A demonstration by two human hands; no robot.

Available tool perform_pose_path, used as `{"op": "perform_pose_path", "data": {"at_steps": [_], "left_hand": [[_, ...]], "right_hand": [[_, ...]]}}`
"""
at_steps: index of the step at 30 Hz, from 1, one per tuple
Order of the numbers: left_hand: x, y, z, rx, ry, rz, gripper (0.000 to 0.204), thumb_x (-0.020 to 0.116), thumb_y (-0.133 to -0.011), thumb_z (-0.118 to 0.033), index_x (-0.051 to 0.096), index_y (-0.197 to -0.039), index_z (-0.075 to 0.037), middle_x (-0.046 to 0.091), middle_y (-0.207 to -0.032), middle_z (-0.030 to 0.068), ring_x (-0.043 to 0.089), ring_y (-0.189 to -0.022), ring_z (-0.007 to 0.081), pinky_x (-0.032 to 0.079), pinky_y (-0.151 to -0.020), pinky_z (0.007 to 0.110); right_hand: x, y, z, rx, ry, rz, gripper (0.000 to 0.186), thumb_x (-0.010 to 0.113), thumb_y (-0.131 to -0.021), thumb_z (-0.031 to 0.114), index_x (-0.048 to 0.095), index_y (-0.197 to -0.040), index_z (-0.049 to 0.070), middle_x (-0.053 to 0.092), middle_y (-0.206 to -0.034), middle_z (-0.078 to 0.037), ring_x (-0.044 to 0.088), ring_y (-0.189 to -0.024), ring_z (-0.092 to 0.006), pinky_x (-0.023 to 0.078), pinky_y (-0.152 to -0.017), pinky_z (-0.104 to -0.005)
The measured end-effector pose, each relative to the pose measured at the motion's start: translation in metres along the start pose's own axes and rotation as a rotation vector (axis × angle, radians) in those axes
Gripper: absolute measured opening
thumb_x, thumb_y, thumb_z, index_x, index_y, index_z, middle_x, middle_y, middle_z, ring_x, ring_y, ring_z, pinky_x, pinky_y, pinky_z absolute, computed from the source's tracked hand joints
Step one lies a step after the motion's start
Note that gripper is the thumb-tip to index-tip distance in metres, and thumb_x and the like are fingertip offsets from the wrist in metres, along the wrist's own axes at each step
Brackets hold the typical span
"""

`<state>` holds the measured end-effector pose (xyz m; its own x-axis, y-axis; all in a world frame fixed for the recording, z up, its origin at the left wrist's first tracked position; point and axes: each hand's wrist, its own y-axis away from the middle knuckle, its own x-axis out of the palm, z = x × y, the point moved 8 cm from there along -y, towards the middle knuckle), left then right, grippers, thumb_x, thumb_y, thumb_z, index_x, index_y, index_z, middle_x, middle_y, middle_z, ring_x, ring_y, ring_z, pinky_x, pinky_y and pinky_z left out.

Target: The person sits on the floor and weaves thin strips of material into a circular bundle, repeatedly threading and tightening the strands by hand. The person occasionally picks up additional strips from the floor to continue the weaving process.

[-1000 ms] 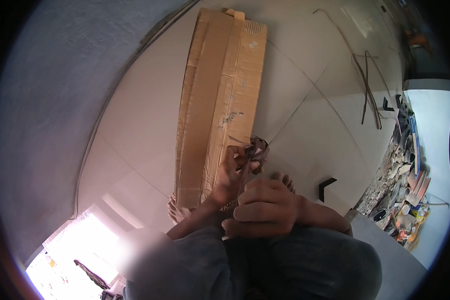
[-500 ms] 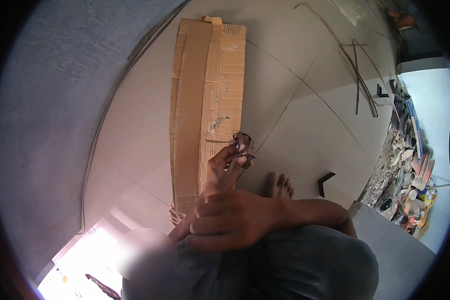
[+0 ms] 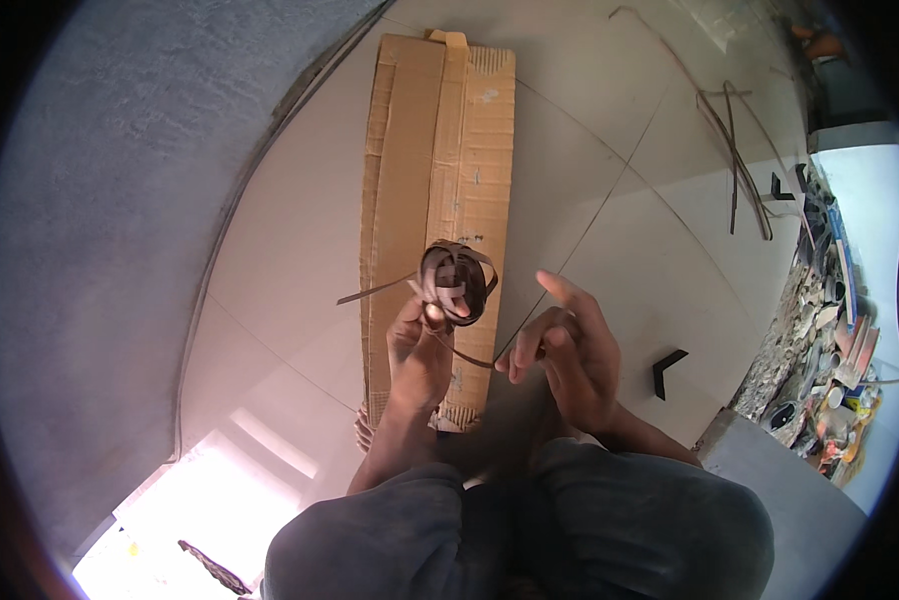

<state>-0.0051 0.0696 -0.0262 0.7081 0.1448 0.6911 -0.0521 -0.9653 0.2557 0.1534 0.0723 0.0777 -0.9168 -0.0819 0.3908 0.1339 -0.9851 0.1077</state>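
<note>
Over the cardboard, my left hand [image 3: 420,360] grips a small round woven ball [image 3: 453,285] of brown flat strips, thumb pressed against its lower side. One loose strip end [image 3: 375,289] sticks out to the left of the ball. Another thin strip [image 3: 467,357] curves from the ball's underside to the fingertips of my right hand [image 3: 580,355]. That hand is beside the cardboard's right edge, index finger stretched out and the other fingers curled in at the strip's end. How the fingertips pinch the strip is hard to make out.
A long flattened cardboard box [image 3: 400,150] lies on the tiled floor between my feet. Long brown strips [image 3: 735,160] lie at the far right. A black angled piece [image 3: 667,372] is to the right. Mixed clutter [image 3: 820,380] lines the right side; a grey wall [image 3: 150,200] is at left.
The woven ball in my left hand has shifted left and shows its round top. My right hand has moved from across the left wrist to the right, its index finger stretching out.
</note>
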Motion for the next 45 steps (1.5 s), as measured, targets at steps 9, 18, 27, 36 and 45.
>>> {"op": "perform_pose_path", "data": {"at_steps": [9,18,27,36,45], "left_hand": [[0.011,0.017,0.003,-0.016,0.167,0.108,0.027,0.063,-0.099,-0.021,0.063,-0.113,0.002,0.068,-0.100,0.0093,0.065,-0.093,0.0180,0.052,-0.087,0.032],[0.021,0.016,-0.002,0.033,-0.297,0.216,0.020,0.065,-0.097,-0.007,0.067,-0.111,0.006,0.071,-0.101,0.0128,0.068,-0.092,0.0184,0.054,-0.086,0.033],[0.016,0.019,0.021,-0.156,-0.379,0.164,0.062,0.070,-0.093,-0.009,0.030,-0.140,0.003,0.073,-0.105,0.0142,0.067,-0.103,0.0174,0.051,-0.094,0.031],[0.016,0.027,0.059,-0.364,-0.265,0.113,0.066,0.068,-0.093,-0.001,0.029,-0.147,0.000,0.070,-0.112,0.0147,0.065,-0.110,0.0170,0.050,-0.097,0.031],[0.030,0.024,0.051,-0.331,-0.449,0.153,0.046,0.070,-0.093,-0.006,0.050,-0.133,0.005,0.071,-0.115,0.0136,0.064,-0.110,0.0173,0.050,-0.098,0.031]], "right_hand": [[-0.004,-0.006,-0.009,0.245,0.422,0.032,0.012,0.067,-0.096,0.006,0.065,-0.103,-0.003,0.071,-0.085,-0.010,0.068,-0.068,-0.0133,0.053,-0.060,-0.0267],[-0.030,-0.010,-0.007,0.466,0.661,0.033,0.013,0.068,-0.093,0.011,0.070,-0.098,0.000,0.067,-0.075,-0.007,0.063,-0.065,-0.0073,0.048,-0.055,-0.0247],[-0.050,0.006,-0.047,0.431,0.441,-0.041,0.018,0.063,-0.094,0.009,0.060,-0.106,-0.004,0.071,-0.089,-0.011,0.067,-0.077,-0.0147,0.050,-0.067,-0.0280],[-0.057,0.008,-0.039,0.426,0.726,-0.133,0.019,0.063,-0.095,0.006,0.048,-0.106,0.001,0.074,-0.090,-0.012,0.070,-0.081,-0.0160,0.050,-0.068,-0.0283],[-0.080,0.016,-0.046,0.306,0.401,-0.296,0.028,0.061,-0.093,-0.005,0.041,-0.111,0.004,0.072,-0.096,-0.017,0.071,-0.090,-0.0181,0.054,-0.077,-0.0305]]}}
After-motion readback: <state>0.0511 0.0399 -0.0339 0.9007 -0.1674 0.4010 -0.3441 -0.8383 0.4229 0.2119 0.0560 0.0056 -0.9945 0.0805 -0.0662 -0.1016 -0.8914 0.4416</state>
